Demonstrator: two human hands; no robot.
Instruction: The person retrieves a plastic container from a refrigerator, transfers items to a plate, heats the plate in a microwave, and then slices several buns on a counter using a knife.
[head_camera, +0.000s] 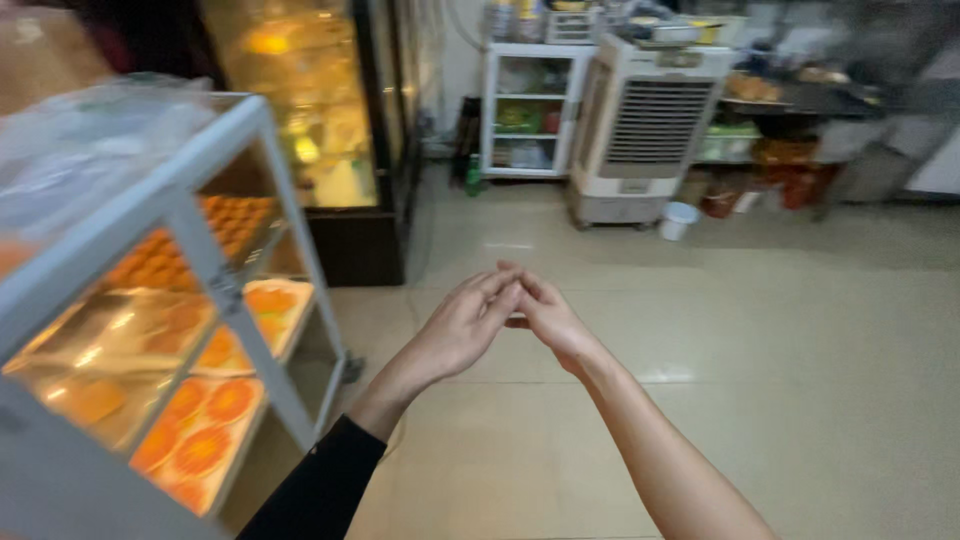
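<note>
My left hand (462, 323) and my right hand (547, 314) meet in the middle of the head view, fingertips touching above the tiled floor. Neither hand holds anything. The fingers of both are extended and loosely together. A black sleeve covers my left forearm; my right forearm is bare. The nearest thing is a white-framed glass display case (250, 290) to the left, with trays of orange round pastries (200, 440) on its shelves.
A tall lit glass cabinet (310, 110) stands behind the display case. A white air cooler (640, 130) and a white shelf unit (530, 105) stand at the back. A small white bucket (678, 220) sits on the beige tiled floor (780, 380).
</note>
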